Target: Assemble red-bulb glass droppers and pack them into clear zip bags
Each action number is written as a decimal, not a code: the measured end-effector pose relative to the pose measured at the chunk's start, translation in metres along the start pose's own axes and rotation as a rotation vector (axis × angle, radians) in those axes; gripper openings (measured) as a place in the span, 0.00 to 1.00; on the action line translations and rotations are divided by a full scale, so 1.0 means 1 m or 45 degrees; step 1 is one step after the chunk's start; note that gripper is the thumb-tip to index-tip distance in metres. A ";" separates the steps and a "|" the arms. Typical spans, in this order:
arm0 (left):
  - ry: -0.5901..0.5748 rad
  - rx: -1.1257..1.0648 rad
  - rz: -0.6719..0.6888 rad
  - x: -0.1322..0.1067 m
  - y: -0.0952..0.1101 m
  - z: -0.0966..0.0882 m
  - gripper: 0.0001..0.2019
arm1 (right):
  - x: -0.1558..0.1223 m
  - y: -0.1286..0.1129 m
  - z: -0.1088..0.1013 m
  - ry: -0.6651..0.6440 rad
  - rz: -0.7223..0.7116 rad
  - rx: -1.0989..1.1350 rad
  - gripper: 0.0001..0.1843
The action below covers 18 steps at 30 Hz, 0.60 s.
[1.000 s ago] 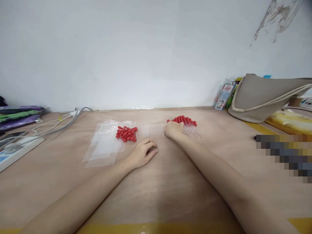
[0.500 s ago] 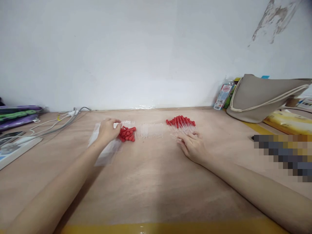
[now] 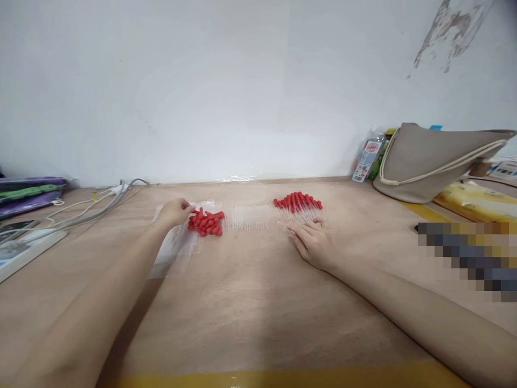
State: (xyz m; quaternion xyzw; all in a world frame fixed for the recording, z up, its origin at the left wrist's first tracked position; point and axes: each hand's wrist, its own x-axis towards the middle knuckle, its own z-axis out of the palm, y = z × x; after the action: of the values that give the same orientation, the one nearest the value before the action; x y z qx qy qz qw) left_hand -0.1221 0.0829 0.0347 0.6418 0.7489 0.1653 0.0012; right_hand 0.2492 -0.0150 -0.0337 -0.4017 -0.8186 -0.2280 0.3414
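My left hand (image 3: 176,212) is closed in a pinch at the left edge of a pile of red rubber bulbs (image 3: 207,223), its fingertips on one bulb. The pile lies on clear plastic bags (image 3: 172,250). To its right, several thin clear tubes (image 3: 247,217) form a row. Beyond my right hand (image 3: 315,242) lies a fanned row of droppers (image 3: 298,202), clear tubes with red bulbs on their far ends. That hand rests on the table over their near ends, with a thin clear tube (image 3: 284,227) between thumb and fingers.
At the right are a grey bag (image 3: 428,161) with a cord, a bottle (image 3: 368,156) and a yellow packet (image 3: 479,202). A pixelated dark object (image 3: 468,258) lies nearer. Cables (image 3: 95,210), a white power strip (image 3: 32,253) and purple packets (image 3: 32,196) are at the left.
My left hand has drawn slightly left, and its fingers have closed at the pile. Several bulbs have shifted left. My right hand has barely moved; its thin tube shows more clearly.
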 end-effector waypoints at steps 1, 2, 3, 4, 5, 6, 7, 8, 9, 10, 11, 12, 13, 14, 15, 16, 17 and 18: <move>0.017 0.017 0.010 0.001 -0.001 -0.002 0.11 | 0.000 0.000 0.000 -0.002 -0.002 0.001 0.12; 0.029 0.036 0.021 0.001 -0.001 -0.004 0.11 | 0.000 0.000 0.000 -0.003 -0.004 0.004 0.12; 0.035 0.053 0.034 0.001 -0.001 -0.006 0.10 | 0.000 0.000 0.000 -0.003 -0.004 0.006 0.11; 0.045 0.066 0.052 0.000 -0.001 -0.009 0.10 | 0.000 0.000 0.000 -0.002 -0.004 0.008 0.11; 0.075 0.066 0.078 -0.002 0.000 -0.011 0.09 | 0.000 0.000 0.000 -0.001 -0.002 0.010 0.11; 0.141 0.047 0.115 -0.005 0.002 -0.013 0.09 | 0.000 0.000 0.000 -0.001 0.000 0.012 0.11; 0.246 0.002 0.162 -0.010 0.005 -0.015 0.09 | 0.000 0.000 0.000 -0.001 0.001 0.015 0.11; 0.373 -0.069 0.220 -0.016 0.009 -0.016 0.10 | 0.000 0.000 0.000 0.001 0.000 0.020 0.11; 0.512 -0.165 0.292 -0.025 0.015 -0.015 0.11 | 0.000 0.000 0.000 0.003 -0.001 0.030 0.10; 0.613 -0.275 0.369 -0.035 0.023 -0.014 0.13 | 0.000 0.000 0.001 0.005 -0.003 0.047 0.10; 0.610 -0.398 0.456 -0.047 0.031 -0.011 0.13 | 0.001 -0.001 0.001 0.004 -0.006 0.071 0.09; 0.522 -0.537 0.539 -0.061 0.040 -0.006 0.12 | 0.002 -0.002 0.001 -0.002 -0.007 0.100 0.09; 0.408 -0.675 0.608 -0.074 0.050 0.001 0.11 | 0.003 -0.003 0.002 -0.014 -0.007 0.133 0.09; 0.296 -0.809 0.650 -0.087 0.060 0.008 0.11 | 0.003 -0.004 0.002 -0.027 -0.006 0.166 0.09; 0.197 -0.910 0.682 -0.100 0.070 0.016 0.10 | 0.004 -0.005 0.003 -0.040 -0.006 0.198 0.09; 0.114 -0.981 0.702 -0.111 0.078 0.024 0.10 | 0.005 -0.007 0.004 -0.054 -0.010 0.228 0.09; 0.040 -1.035 0.720 -0.120 0.086 0.032 0.11 | 0.005 -0.008 0.005 -0.066 -0.013 0.255 0.09; -0.021 -1.049 0.717 -0.127 0.092 0.039 0.10 | 0.005 -0.009 0.006 -0.076 -0.014 0.277 0.09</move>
State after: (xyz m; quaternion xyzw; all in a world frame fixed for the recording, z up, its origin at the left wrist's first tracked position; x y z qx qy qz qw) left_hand -0.0031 -0.0184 -0.0055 0.7665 0.4190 0.4362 0.2160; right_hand 0.2375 -0.0139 -0.0343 -0.3645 -0.8505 -0.1276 0.3570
